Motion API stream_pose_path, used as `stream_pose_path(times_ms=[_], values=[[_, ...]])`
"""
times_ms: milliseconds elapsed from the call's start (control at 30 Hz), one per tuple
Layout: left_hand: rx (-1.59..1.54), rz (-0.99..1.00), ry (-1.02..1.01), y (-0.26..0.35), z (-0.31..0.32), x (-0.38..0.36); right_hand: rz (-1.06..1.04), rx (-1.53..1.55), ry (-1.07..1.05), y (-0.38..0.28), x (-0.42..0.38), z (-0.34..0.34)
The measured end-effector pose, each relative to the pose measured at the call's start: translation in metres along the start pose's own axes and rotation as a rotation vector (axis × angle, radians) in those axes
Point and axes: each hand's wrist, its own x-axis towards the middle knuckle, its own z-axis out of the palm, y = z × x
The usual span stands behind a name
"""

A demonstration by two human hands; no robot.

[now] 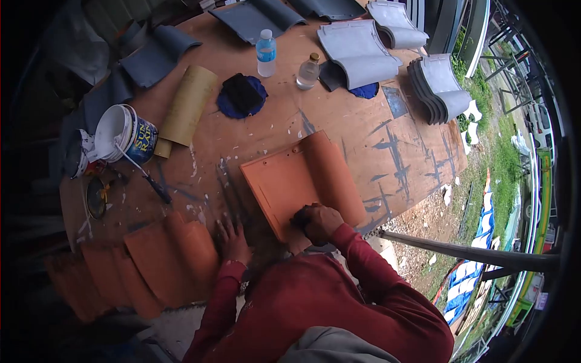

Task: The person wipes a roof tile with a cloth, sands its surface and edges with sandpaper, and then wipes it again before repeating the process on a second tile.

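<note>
Right hand pinches dark pad on orange tile. Left hand, fingers spread, rests on table left of tile. Bucket stands farther left of tile.

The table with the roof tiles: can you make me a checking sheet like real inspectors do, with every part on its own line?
Surface: wooden table, dark streaks and pale flecks on it.
Job's things: orange roof tile lying flat; more orange roof tiles overlapping at the left.
Clutter: bucket labelled SUN RAIN, blue-labelled bottle, gold-capped bottle, grey roof tiles.
Hands: right hand holds a dark object, unclear what, against the orange roof tile; left hand has its fingers spread.
Cables: nothing seen.
Surroundings: grass at right.
</note>
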Motion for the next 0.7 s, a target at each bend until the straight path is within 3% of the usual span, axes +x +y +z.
stream_pose_path(times_ms=[67,133,167,233,367,433,467,533,567,600,700], values=[[0.002,-0.013,-0.010,0.002,0.002,0.000,0.014,-0.019,0.302,-0.004,0.029,-0.012],[0.030,-0.016,-0.002,0.004,0.009,0.005,-0.118,-0.066,0.611,0.000,0.072,-0.019],[0.025,-0.023,-0.010,0.005,0.009,0.006,-0.120,-0.066,0.600,0.002,0.095,-0.018],[0.066,-0.033,-0.025,0.008,0.007,0.008,0.072,-0.238,0.777,0.007,0.135,-0.008],[0.035,-0.024,0.015,0.003,0.014,0.009,0.105,-0.373,0.701,0.019,0.165,0.029],[-0.002,0.010,0.050,0.004,0.012,0.006,0.113,-0.082,0.289,0.030,0.162,0.027],[-0.010,0.011,0.048,0.004,0.017,0.007,0.115,-0.090,0.286,0.024,0.155,0.024],[0.006,-0.006,0.100,0.003,0.028,0.011,-0.385,0.109,0.243,-0.005,0.125,0.014],[-0.001,-0.011,0.100,0.004,0.029,0.012,-0.371,0.043,0.373,-0.012,0.114,0.015],[0.006,-0.018,0.097,0.004,0.029,0.013,-0.374,0.042,0.364,-0.019,0.113,0.007],[0.018,-0.030,0.029,0.008,0.012,0.010,0.016,-0.250,0.656,-0.018,0.125,-0.017]])
